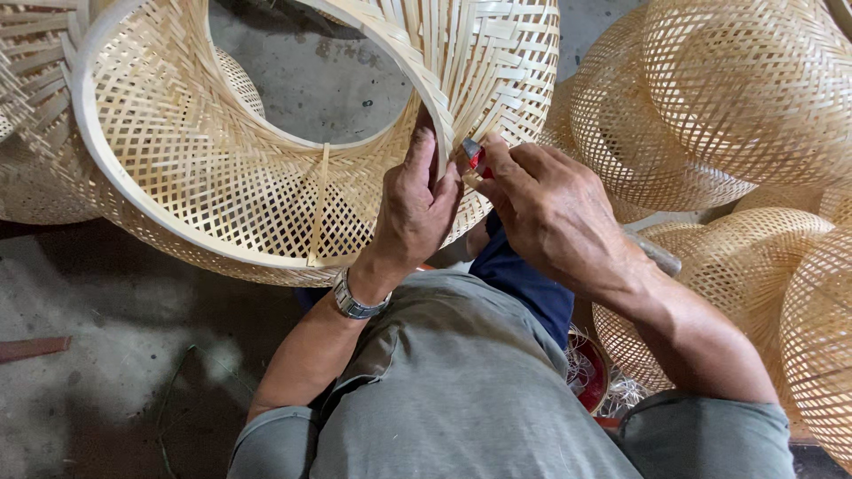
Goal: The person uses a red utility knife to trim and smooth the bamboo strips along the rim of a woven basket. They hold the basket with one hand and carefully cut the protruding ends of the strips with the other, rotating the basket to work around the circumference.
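A large woven bamboo lampshade frame (222, 168) with an open lattice wall and a pale round rim lies tilted on its side across my lap. My left hand (415, 208), with a metal watch on the wrist, grips the near edge of its wall, fingers pressed on the weave. My right hand (550, 208) is closed around a small red-handled cutting tool (475, 156), whose tip touches the bamboo strips at the rim right beside my left fingers.
Several finished woven bamboo shades (710, 106) are piled at the right, more at the far left (35, 160). A red container (590, 372) with bamboo trimmings sits by my right knee. Grey concrete floor (106, 355) lies at the left.
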